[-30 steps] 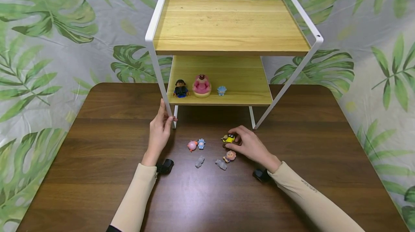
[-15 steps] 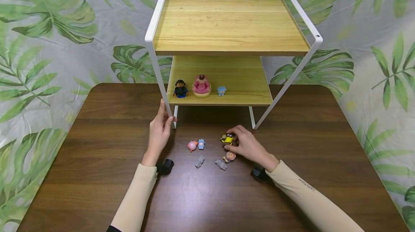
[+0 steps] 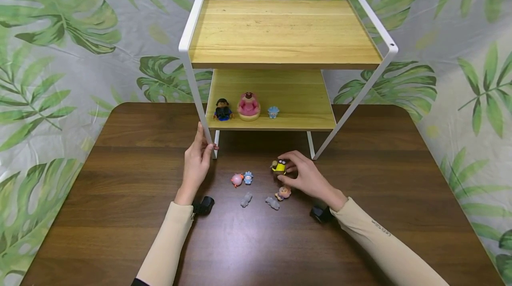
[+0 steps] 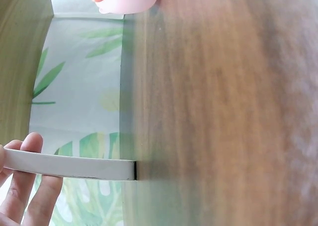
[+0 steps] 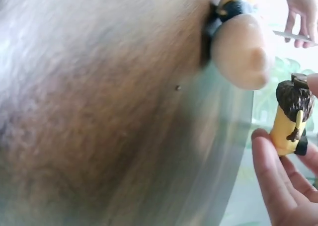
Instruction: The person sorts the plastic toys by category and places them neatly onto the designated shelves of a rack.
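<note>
My right hand point(image 3: 306, 175) pinches a small yellow minion figure point(image 3: 279, 167) with brown fur on it, between thumb and fingers. In the right wrist view the minion's yellow side point(image 5: 284, 131) faces the camera, held away from the table surface. My left hand point(image 3: 195, 165) holds the white front leg point(image 4: 74, 165) of the shelf rack, with fingers on both sides of it. Just below my right hand lies a figure with a peach-coloured mane point(image 3: 285, 192). A pink round toy point(image 3: 237, 180) and a light blue figure point(image 3: 248, 177) sit together to the left.
Two grey translucent figures point(image 3: 246, 199) lie nearer the front. The rack's lower board point(image 3: 296, 99) bears a dark-haired figure point(image 3: 222, 110), a pink bear in a seat point(image 3: 249, 106) and a small blue figure point(image 3: 274, 112). The upper board point(image 3: 284, 30) overhangs it.
My right hand has shifted the minion slightly left and toward the rack, and the figure looks more upright. My left hand has stayed on the leg.
</note>
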The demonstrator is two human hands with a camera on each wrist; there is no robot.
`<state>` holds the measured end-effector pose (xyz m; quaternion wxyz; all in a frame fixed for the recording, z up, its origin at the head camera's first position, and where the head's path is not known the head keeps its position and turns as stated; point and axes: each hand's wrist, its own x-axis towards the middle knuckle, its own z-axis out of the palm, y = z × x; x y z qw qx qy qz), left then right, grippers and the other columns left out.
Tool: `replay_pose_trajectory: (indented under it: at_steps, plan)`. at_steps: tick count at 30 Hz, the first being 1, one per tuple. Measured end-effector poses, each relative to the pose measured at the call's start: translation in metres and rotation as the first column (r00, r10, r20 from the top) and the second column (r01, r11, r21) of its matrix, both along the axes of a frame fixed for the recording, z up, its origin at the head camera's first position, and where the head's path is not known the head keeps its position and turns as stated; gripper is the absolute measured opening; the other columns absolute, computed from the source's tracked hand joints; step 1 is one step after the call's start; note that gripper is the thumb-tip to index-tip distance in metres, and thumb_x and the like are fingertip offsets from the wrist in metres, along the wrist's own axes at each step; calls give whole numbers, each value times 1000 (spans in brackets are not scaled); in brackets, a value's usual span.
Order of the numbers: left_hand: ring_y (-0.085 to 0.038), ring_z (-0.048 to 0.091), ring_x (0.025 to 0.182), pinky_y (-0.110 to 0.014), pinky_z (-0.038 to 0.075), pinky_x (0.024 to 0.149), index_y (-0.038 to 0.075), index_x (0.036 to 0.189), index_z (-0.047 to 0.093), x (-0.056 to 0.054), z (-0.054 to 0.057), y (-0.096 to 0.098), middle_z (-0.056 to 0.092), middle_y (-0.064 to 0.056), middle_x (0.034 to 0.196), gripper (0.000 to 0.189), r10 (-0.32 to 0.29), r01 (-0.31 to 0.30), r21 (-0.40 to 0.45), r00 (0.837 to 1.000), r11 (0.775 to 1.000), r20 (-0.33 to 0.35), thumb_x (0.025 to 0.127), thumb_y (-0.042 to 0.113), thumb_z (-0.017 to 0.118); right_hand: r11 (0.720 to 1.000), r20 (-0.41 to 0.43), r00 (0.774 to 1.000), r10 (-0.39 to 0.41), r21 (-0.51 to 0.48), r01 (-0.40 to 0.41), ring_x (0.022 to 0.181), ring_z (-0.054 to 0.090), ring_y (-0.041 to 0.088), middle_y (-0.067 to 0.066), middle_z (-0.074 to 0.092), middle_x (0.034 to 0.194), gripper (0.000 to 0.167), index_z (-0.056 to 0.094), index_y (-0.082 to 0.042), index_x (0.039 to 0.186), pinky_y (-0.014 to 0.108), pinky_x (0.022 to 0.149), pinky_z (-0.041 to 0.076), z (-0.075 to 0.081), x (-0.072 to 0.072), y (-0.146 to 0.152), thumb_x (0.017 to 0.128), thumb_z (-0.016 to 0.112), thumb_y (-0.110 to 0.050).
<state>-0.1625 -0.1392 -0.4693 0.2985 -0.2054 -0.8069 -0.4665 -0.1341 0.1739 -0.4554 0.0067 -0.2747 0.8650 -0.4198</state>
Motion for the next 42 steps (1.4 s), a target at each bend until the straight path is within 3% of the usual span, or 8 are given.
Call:
replay_pose_trajectory:
  at_steps: [7, 17, 22, 29, 42]
  plan:
    - [-30, 65, 73, -45, 54, 64, 46, 151, 12, 0, 0, 0, 60, -19, 82, 93, 1, -1, -1, 1000, 1000, -1, 91, -8, 58, 996, 3, 999, 49, -80, -49, 93, 62, 23, 12, 52, 119, 49, 55, 2, 123, 29, 78, 54, 7, 2, -4, 79, 76, 2]
    - [-31, 65, 73, -45, 54, 64, 47, 151, 11, 1, 2, 0, 60, -19, 82, 94, 3, -3, -7, 1000, 1000, -4, 91, -8, 58, 984, 130, 989, 64, -174, -41, 100, 62, 26, 11, 58, 117, 49, 55, -3, 122, 30, 82, 52, 19, 5, -9, 78, 70, 13]
    - [-30, 65, 73, -44, 54, 64, 47, 151, 11, 1, 2, 0, 60, -19, 82, 94, 4, -4, -8, 1000, 1000, 0, 91, -8, 58, 982, 108, 993, 54, -184, -33, 96, 60, 31, 17, 57, 116, 50, 55, 1, 121, 40, 81, 53, 30, 8, -11, 76, 69, 17]
    - [-31, 65, 73, -45, 54, 64, 47, 151, 12, 1, 2, 1, 60, -19, 82, 94, 0, 0, 4, 1000, 1000, -5, 90, -9, 58, 982, 89, 994, 56, -187, -38, 97, 59, 35, 23, 56, 113, 44, 53, 9, 118, 47, 81, 52, 72, 21, -18, 77, 66, 20]
    - [-31, 65, 73, -45, 54, 64, 49, 150, 11, 1, 2, 0, 60, -19, 82, 94, 1, -1, 0, 1000, 1000, 2, 91, -7, 57, 970, 8, 999, 46, -240, -42, 97, 60, 34, 23, 58, 111, 37, 54, 11, 116, 45, 79, 53, 82, 18, -15, 81, 66, 15]
